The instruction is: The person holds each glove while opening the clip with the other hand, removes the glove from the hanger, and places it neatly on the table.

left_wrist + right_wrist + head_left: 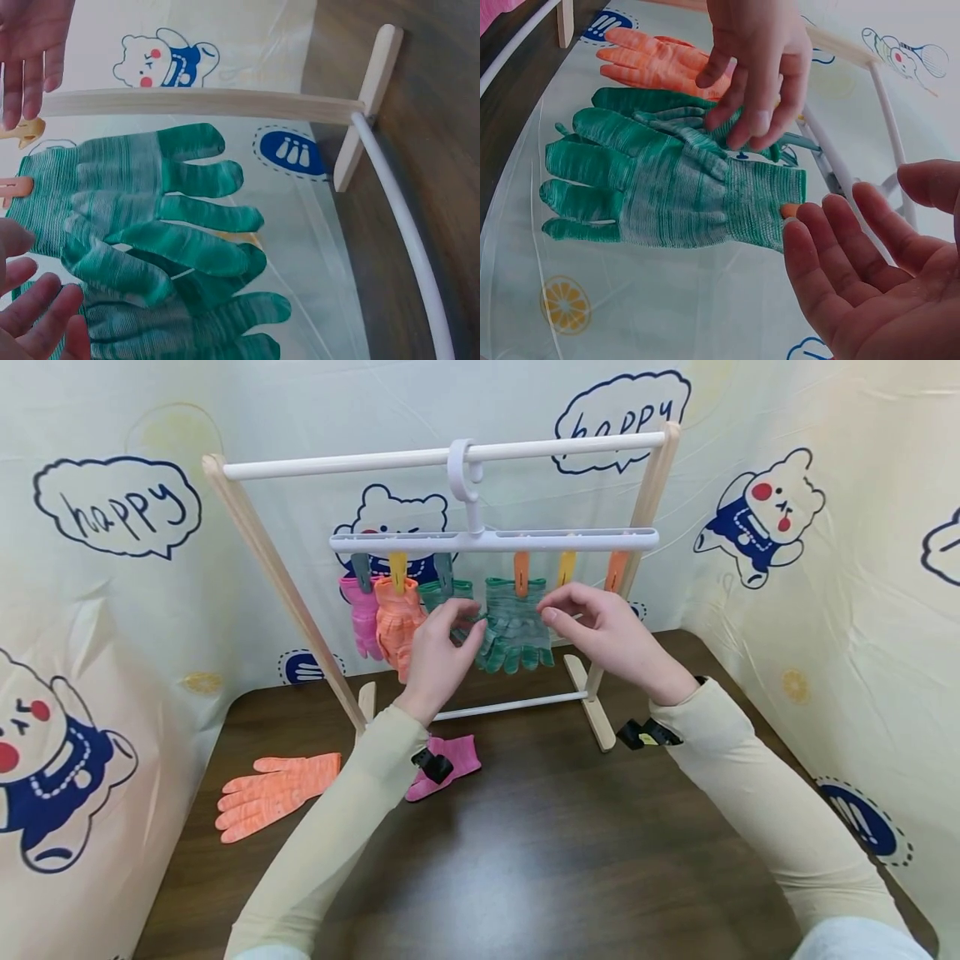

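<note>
A green striped glove (517, 622) hangs by its cuff from an orange clothespin (521, 574) on a white hanger (562, 540). On its left side is my left hand (442, 652), fingers loosely bent and holding nothing. My right hand (611, 631) is at the glove's right edge, also holding nothing. The right wrist view shows the right hand (877, 270) with relaxed fingers by the cuff. A second green glove (142, 322), partly behind my left hand, hangs from a teal clothespin (445, 574). An orange glove (397, 618) and a pink glove (362, 614) hang further left.
The hanger hooks over the white top bar (337, 463) of a wooden-legged rack. A yellow clothespin (566, 568) and another orange clothespin (616, 571) hang without gloves. On the dark table (570, 843) lie an orange glove (277, 793) and a pink glove (459, 756).
</note>
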Tool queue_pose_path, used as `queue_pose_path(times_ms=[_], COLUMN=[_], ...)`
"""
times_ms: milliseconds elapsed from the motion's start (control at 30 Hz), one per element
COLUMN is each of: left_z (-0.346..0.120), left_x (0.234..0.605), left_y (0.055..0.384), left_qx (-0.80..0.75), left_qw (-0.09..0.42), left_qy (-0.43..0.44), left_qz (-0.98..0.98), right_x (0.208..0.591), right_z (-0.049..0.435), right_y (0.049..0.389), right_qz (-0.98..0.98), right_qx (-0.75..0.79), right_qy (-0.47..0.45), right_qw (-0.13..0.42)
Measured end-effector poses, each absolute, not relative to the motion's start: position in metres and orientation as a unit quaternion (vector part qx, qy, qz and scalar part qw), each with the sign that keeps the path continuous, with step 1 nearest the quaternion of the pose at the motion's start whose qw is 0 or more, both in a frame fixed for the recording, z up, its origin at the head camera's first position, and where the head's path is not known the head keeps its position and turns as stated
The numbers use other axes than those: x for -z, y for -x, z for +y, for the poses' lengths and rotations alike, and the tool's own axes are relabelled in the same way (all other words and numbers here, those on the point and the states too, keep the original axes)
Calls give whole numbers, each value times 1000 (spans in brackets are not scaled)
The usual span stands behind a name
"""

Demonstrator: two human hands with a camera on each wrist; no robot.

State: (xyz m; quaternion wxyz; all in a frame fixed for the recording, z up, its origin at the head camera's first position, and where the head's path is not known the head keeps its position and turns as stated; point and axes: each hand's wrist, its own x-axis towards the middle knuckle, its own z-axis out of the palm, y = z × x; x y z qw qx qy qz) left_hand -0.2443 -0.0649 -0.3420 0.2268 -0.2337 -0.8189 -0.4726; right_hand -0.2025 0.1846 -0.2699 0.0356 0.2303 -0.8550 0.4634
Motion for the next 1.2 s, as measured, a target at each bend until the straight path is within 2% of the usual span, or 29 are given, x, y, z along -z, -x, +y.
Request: queue_pose_path(times_ms=[500, 867, 1200], left_z=[-49, -45, -50], left_x=[335, 335, 337], left_y=[247, 250, 251], left_qx=[467, 472, 538], left_qw=[220, 202, 132], left_qy=[186, 189, 209], left_qz=[-836, -837, -806], right_x=[276, 273, 275], right_z=[187, 183, 183], right_y=[205, 206, 209], right_qz=[-860, -857, -859], right_qx=[-452, -455, -450], right_qy=[-235, -240, -242], right_qw=[35, 25, 27])
